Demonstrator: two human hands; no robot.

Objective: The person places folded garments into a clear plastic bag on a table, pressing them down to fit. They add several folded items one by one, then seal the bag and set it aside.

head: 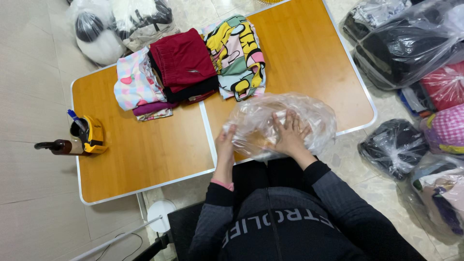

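Both forearms reach forward from the dark-sleeved body onto the near edge of the wooden folding table (145, 154). The right hand (290, 133) lies flat, fingers spread, pressing down on a crumpled clear plastic bag (309, 113) that rests on the table's near right part. The left hand (225, 145) grips the bag's left edge, fingers curled into the film. Folded clothes (186, 65) sit stacked beyond.
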